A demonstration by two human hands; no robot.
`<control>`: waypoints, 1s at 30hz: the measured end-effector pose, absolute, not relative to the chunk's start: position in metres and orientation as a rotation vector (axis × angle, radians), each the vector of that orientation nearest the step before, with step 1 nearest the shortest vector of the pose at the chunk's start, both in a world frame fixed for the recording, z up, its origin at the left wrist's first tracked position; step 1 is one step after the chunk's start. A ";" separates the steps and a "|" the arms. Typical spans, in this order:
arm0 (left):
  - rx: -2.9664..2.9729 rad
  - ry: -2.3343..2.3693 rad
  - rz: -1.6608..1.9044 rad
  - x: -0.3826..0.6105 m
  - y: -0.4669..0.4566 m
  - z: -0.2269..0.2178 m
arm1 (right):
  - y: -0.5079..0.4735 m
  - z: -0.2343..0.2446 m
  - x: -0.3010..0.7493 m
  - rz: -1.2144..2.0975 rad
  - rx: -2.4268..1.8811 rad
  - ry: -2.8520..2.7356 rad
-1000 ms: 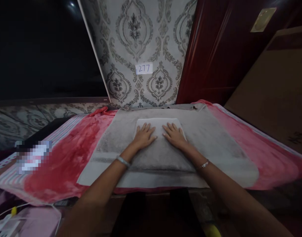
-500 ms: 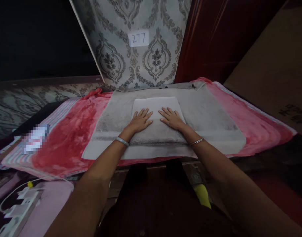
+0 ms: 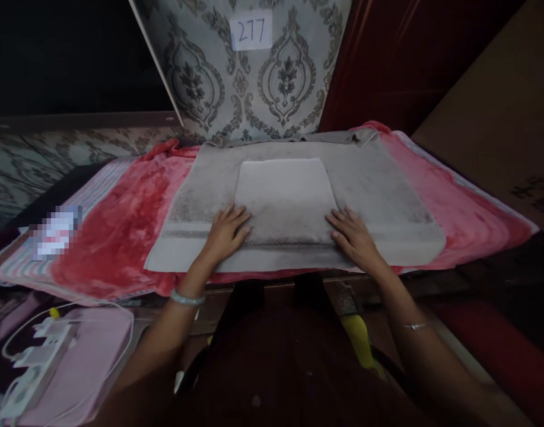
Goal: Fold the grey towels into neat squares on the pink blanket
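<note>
A folded grey towel (image 3: 285,196) lies flat in the middle of a larger spread-out grey towel (image 3: 378,190). My left hand (image 3: 227,233) rests at the near left corner of the folded towel, palm down with its fingers spread. At the near right corner lies my right hand (image 3: 352,236), likewise flat and open, fingertips on the edge. Neither hand grips anything. Beneath the big towel is a red and pink plush blanket (image 3: 115,237), showing on both sides.
A power strip (image 3: 35,367) with a white cable lies on a pink surface at the lower left. A dark screen (image 3: 71,59) stands at the back left. A cardboard box (image 3: 498,107) leans in on the right. A paper marked 277 (image 3: 251,30) is on the wall.
Both hands have slid apart and toward me, from the top of the folded towel to its near corners. The view has tilted slightly downward.
</note>
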State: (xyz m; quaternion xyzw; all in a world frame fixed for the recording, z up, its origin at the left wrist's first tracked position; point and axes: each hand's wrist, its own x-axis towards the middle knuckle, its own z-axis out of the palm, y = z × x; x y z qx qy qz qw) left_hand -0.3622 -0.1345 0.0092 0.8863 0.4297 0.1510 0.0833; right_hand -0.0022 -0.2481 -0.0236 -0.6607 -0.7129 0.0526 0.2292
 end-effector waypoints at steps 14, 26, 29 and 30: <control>2.752 1.211 0.480 -0.354 -0.169 -0.007 | -0.265 -0.045 -0.029 0.050 -1.699 -1.963; 2.916 0.985 0.823 -0.341 -0.167 -0.012 | -0.264 -0.039 -0.051 -0.243 -1.576 -1.871; 2.906 0.966 0.864 -0.341 -0.164 -0.015 | -0.261 -0.040 -0.051 -0.221 -1.551 -1.848; 2.906 0.969 0.866 -0.341 -0.164 -0.016 | -0.261 -0.040 -0.051 -0.221 -1.558 -1.842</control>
